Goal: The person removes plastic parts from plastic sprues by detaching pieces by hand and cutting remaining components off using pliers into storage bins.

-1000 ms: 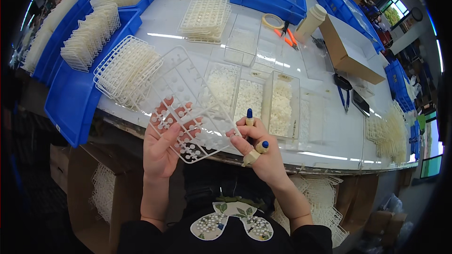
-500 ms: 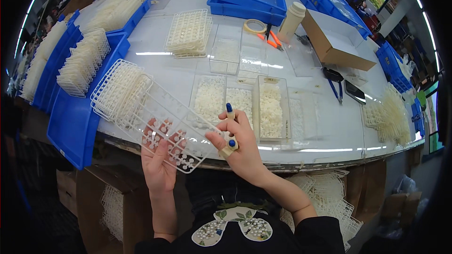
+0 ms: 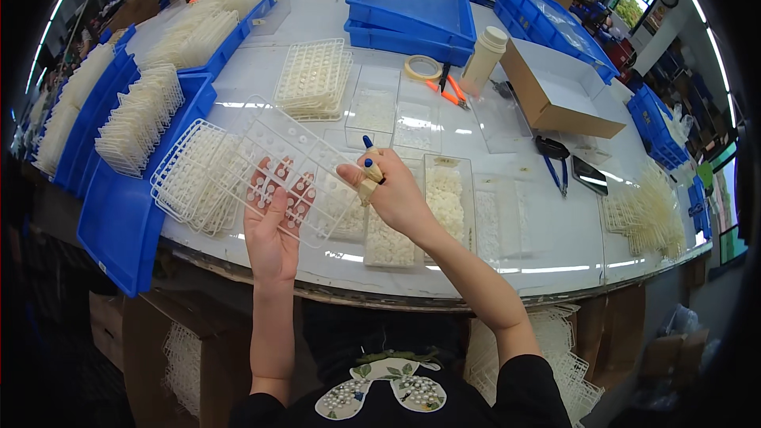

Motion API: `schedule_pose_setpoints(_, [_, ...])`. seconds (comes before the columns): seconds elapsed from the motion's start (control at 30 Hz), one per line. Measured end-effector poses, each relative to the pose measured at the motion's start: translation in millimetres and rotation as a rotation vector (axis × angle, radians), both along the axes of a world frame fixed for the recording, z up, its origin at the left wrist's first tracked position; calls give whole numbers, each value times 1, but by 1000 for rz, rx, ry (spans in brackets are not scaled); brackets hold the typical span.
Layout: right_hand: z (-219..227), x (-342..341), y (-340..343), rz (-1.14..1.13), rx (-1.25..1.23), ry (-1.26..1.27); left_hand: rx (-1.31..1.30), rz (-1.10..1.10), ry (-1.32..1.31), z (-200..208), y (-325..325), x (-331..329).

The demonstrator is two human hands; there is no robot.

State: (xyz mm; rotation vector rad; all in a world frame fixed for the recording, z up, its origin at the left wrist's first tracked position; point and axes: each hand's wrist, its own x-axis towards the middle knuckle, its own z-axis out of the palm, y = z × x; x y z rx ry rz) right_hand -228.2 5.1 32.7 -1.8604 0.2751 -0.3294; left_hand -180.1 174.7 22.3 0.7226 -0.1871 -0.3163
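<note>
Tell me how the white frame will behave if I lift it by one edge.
The white frame is probably light for its size, being thin bars around wide gaps. It seems fairly stiff, since its long sides look straight beyond the left hand. Its small discs might snap, as they appear joined by narrow stems.

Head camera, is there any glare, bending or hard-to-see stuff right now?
Head view: glare streaks cross the white table; its front edge bows; the corners fall black; the translucent grid in the left hand partly blends into the pale background.

On the table (image 3: 547, 281), one frame stack (image 3: 189, 178) lies left of the hands (image 3: 270, 247).
</note>
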Motion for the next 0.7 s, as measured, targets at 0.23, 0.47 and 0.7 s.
schedule_pose_setpoints(0.23, [0,17,-1,-2,-204,110,45,-3,27,-16,1,21])
schedule_pose_setpoints(0.47, [-11,15,-16,90,-39,248,54,-68,165,-24,-2,30])
schedule_pose_setpoints(0.7, [-14,25,-27,135,-218,238,113,-107,186,-26,-6,47])
